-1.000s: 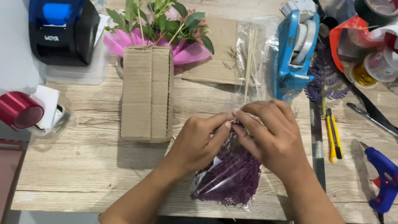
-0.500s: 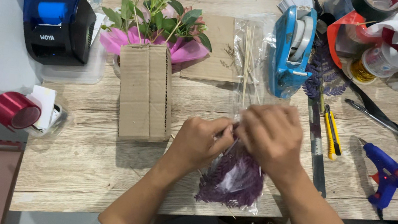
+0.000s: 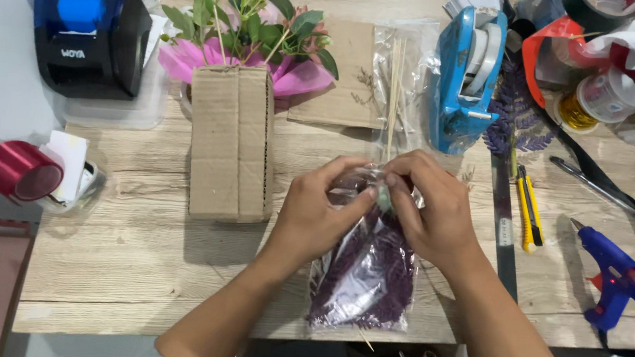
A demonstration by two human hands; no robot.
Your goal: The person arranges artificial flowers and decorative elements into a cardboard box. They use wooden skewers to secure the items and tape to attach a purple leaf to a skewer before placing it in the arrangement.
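A: Where the fingers (image 3: 368,195) meet, the top of a clear bag of purple dried flowers (image 3: 367,269) is pinched between both hands. The left hand (image 3: 319,215) is curled closed on the left side of the bag's mouth; the right hand (image 3: 431,209) is closed on the right side, thumb and forefinger pressed together on something small and pale that cannot be identified.

B: Position of the bag noted: flat on the wooden worktop (image 3: 122,259), near the front edge, lower end pointing towards the person. Step judged to be work at the bag's mouth; opening or sealing cannot be told apart.

A: Agreed. A fine pinch on thin film would be called for next, with the bag kept flat so that nothing is spilled.

B: Surroundings, outward: a cardboard box (image 3: 231,144) just left of the hands, a pink-wrapped bouquet (image 3: 248,49) behind it, a blue tape dispenser (image 3: 467,80) beyond the right hand, a yellow cutter (image 3: 529,208) and a blue glue gun (image 3: 616,276) further right.
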